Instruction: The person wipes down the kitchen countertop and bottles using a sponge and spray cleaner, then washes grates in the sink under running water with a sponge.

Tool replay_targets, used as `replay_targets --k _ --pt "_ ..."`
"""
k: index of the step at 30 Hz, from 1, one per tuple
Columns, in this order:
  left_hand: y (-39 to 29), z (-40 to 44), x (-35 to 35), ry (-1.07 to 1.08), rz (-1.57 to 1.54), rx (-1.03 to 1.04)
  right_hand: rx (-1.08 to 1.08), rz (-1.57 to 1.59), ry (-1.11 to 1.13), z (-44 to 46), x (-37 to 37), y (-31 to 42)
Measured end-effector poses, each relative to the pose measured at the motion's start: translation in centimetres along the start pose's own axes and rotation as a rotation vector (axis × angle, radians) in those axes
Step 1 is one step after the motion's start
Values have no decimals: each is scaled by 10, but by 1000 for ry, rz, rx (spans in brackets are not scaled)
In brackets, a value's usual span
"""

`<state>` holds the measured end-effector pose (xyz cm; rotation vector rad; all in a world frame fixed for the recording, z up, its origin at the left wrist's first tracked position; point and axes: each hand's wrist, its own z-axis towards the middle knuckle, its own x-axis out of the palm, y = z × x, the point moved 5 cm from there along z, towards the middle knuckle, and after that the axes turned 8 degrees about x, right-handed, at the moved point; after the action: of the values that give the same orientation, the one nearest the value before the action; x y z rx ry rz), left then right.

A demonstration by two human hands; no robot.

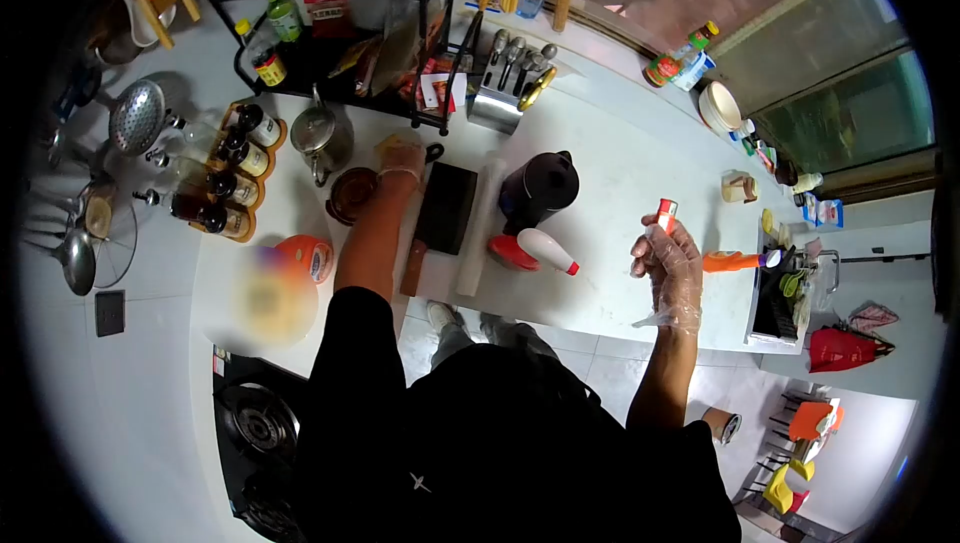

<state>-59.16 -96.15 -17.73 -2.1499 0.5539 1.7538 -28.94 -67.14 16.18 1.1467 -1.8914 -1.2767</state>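
Head view: right of centre, the gloved right hand [670, 265] grips a small red-and-white cylinder [666, 213], one end pointing up-frame. Upper left of centre, the left hand [402, 157], beside a brown dish [350, 197]; whether it grips anything, I can't tell.

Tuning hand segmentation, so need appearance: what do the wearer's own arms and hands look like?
Left hand and right hand: thin, see-through plastic gloves; the right one's cuff flares loosely. Forearms bare. Black short sleeves; black top with a small white mark.
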Motion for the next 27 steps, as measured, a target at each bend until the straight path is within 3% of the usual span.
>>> replay_targets --k 2,5,6,11,13,19,22,24,26,27 --pt "11 12 -2 135 -63 26 21 -11 -33 3 -14 -10" --pt "12 14 -8 161 21 155 73 -52 -56 13 -33 -31" --pt "7 -1 -38 167 21 197 88 -34 -55 16 -36 -37" --pt "11 23 0 376 -46 255 184 2 -74 43 -44 -67" --pt "-19 -10 -50 313 150 484 223 50 -67 59 -48 -80" --pt "-22 -5 -29 368 367 571 273 88 -44 103 -39 -103" --pt "-36 -7 -46 397 345 620 286 104 -40 118 -36 -117" --pt "-17 22 7 322 121 535 308 111 -54 118 -32 -121" --pt "-20 25 5 284 205 587 309 151 -21 118 -32 -126" --pt "-33 5 -34 285 401 678 316 169 -4 116 -31 -130"
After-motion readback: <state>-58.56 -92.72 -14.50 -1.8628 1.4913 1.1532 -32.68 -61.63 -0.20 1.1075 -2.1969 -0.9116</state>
